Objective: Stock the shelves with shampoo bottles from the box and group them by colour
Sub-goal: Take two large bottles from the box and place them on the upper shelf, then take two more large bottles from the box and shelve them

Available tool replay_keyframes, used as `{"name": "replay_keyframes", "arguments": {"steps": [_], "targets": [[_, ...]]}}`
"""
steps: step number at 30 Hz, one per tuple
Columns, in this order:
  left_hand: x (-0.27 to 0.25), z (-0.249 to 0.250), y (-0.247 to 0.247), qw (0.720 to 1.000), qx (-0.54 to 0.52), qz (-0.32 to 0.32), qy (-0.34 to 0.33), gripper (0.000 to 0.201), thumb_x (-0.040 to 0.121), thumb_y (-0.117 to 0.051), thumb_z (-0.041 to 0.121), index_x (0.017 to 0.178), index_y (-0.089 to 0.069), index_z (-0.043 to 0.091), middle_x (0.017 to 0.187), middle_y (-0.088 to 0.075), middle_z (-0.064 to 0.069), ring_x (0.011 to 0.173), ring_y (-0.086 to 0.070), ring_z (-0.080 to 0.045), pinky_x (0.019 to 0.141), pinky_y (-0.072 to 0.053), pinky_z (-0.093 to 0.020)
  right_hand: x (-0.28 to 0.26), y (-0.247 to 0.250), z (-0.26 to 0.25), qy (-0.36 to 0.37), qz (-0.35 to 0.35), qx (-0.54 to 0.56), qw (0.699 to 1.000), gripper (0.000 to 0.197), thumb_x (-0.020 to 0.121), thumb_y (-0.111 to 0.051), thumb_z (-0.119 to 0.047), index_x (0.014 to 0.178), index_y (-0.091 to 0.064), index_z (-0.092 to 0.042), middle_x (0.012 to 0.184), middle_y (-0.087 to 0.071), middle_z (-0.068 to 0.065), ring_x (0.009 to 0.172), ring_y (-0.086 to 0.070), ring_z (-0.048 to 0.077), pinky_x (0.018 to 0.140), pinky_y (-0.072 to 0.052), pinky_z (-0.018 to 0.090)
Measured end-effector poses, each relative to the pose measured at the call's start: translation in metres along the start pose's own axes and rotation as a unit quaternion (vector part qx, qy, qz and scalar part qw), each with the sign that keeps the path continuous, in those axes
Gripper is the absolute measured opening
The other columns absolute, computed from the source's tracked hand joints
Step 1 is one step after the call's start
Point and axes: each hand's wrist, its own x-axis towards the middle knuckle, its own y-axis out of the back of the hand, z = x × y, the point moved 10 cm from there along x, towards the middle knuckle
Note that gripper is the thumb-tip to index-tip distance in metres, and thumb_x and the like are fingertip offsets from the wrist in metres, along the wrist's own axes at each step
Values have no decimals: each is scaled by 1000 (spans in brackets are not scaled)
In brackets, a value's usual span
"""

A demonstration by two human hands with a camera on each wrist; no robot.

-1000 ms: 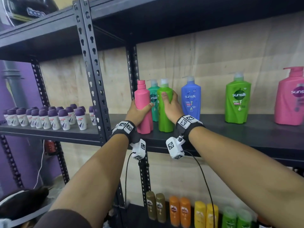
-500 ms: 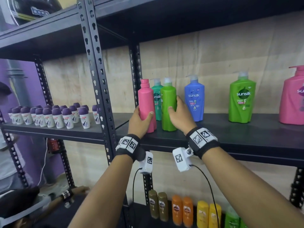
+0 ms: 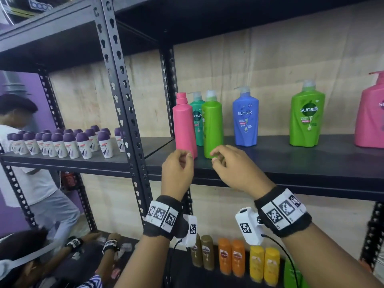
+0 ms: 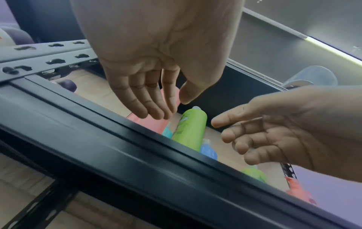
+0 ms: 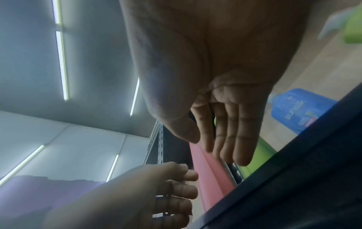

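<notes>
A pink bottle [image 3: 184, 123] and a slim light-green bottle [image 3: 212, 121] stand upright at the left end of the black shelf [image 3: 291, 165], with a teal bottle [image 3: 197, 113] behind them. My left hand [image 3: 184, 157] hovers just in front of the pink bottle's base, fingers loosely curled, holding nothing. My right hand [image 3: 218, 155] hovers in front of the green bottle's base, also empty. The wrist views show both palms open, with the pink bottle [image 5: 211, 175] and green bottle [image 4: 191, 128] beyond the shelf's edge. The box is out of view.
Further right stand a blue bottle [image 3: 245, 119], a wide green bottle [image 3: 307, 117] and a big pink pump bottle [image 3: 372, 117]. Small purple-capped bottles [image 3: 62, 142] fill the left bay. Brown, orange and yellow bottles [image 3: 234, 258] line the shelf below. Other people are at the lower left.
Both hands have let go of the pink and green bottles and pulled back and down to the shelf's front edge. The bottles stay standing.
</notes>
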Motion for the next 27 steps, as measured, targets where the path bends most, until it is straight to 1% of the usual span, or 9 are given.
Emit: {"name": "replay_keyframes", "arguments": {"steps": [3,5,7,11,14,18,20,23,27], "targets": [[-24,4,-10,999,17,-28,-31,12,99,-61,28,92,-68,22,77,-64,11,71,-60,0,64,-41,-10,-27,-12,0,20,-42,-33,998,16,97,-52,-30,100,-66,-25,93,-56,-12,83,-58,7,81,-51,34],[-42,3,-20,997,39,-48,-47,12,98,-62,27,89,-68,20,78,-63,9,71,-59,-2,64,-42,-14,-47,-25,8,11,-81,-62,995,28,93,-40,-42,99,-64,-28,95,-55,-12,88,-59,12,82,-52,39],[-59,-4,-33,994,58,-76,-48,12,97,-61,26,90,-67,19,80,-64,7,73,-60,-7,67,-48,-26,-65,-38,22,-8,-115,-85,990,39,88,-30,-48,100,-63,-30,100,-56,-13,91,-60,12,80,-53,40],[-100,-32,-67,981,92,-169,-18,12,97,-59,28,95,-67,19,88,-65,6,78,-62,-14,72,-55,-37,-106,-65,60,-44,-168,-108,979,29,93,-36,-43,100,-62,-33,101,-58,-16,92,-58,8,79,-53,35],[-135,-58,-92,963,127,-238,8,14,97,-57,30,91,-66,21,87,-64,7,77,-62,-15,71,-55,-36,-139,-85,93,-86,-198,-101,971,22,95,-41,-40,97,-61,-33,99,-57,-15,90,-58,8,81,-53,35],[-187,-88,-121,937,149,-311,46,15,94,-57,31,90,-66,21,88,-67,1,81,-65,-24,74,-56,-38,-187,-102,129,-135,-224,-107,959,18,95,-45,-31,86,-59,-25,93,-57,-8,89,-59,18,80,-50,39],[-213,-98,-136,924,152,-346,53,15,94,-56,32,91,-65,20,90,-65,-4,83,-66,-31,75,-56,-40,-215,-112,146,-161,-238,-99,953,20,96,-46,-29,89,-63,-22,98,-62,-4,94,-60,21,81,-49,38],[-258,-113,-159,898,169,-403,54,18,96,-54,34,88,-63,20,88,-67,-10,81,-67,-36,68,-53,-37,-262,-130,167,-210,-272,-88,935,20,98,-48,-29,95,-66,-20,105,-65,-1,98,-61,23,80,-48,36],[-320,-134,-182,861,187,-465,88,25,98,-53,37,97,-68,18,95,-72,-9,88,-68,-34,69,-50,-35,-327,-155,193,-266,-327,-78,904,25,101,-48,-27,97,-69,-13,106,-64,4,97,-61,26,83,-51,43]]}}
